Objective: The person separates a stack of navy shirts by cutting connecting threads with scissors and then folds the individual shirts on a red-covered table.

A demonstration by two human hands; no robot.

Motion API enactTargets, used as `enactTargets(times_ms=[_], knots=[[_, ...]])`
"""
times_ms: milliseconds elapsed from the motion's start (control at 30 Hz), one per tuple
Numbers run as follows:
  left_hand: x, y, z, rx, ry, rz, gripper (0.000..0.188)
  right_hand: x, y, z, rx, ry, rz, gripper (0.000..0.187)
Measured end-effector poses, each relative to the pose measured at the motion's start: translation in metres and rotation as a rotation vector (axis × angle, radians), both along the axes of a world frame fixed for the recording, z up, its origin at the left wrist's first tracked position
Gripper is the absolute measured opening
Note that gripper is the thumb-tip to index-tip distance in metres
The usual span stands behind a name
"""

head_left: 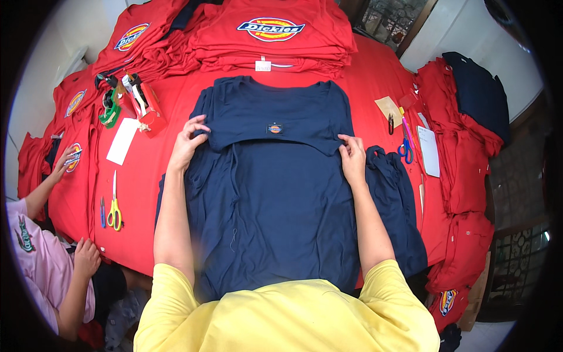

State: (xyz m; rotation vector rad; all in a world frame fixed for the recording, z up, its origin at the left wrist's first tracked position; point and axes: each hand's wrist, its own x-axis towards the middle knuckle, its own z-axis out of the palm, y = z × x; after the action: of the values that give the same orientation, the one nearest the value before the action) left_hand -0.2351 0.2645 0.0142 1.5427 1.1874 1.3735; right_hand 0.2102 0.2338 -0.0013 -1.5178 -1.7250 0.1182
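A navy shirt [281, 193] lies spread in front of me, its top part folded down into a flap with a small label [274, 128] at the middle. My left hand [189, 144] is at the left edge of the flap, fingers curled and thumb bent in on the cloth. At the flap's right corner my right hand [352, 157] pinches the fabric between thumb and fingers. Both forearms reach up from yellow sleeves. More bunched navy cloth [394, 199] shows right of the shirt.
Stacked red shirts [275, 50] stand at the far side, others [463, 176] along the right. Left are yellow scissors [115, 211], a white card [122, 141] and a red holder [151, 114]; right, blue scissors [405, 150]. A co-worker [53, 264] in pink sits left, one hand on red shirts.
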Motion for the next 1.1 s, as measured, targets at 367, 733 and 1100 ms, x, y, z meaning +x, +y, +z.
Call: enactTargets(times_ms=[367, 733, 1100], knots=[[0.047, -0.028, 0.067, -0.192, -0.369, -0.105, 0.023, 0.031, -0.008, 0.031, -0.221, 0.408, -0.065, 0.033], [0.052, -0.049, 0.076, -0.189, -0.257, -0.094, 0.018, 0.122, -0.067, -0.017, -0.123, -0.079, -0.38, 0.019], [0.096, -0.09, 0.094, 0.152, 0.035, -0.05, 0.02, 0.088, -0.058, -0.008, -0.025, 0.125, -0.24, 0.018]])
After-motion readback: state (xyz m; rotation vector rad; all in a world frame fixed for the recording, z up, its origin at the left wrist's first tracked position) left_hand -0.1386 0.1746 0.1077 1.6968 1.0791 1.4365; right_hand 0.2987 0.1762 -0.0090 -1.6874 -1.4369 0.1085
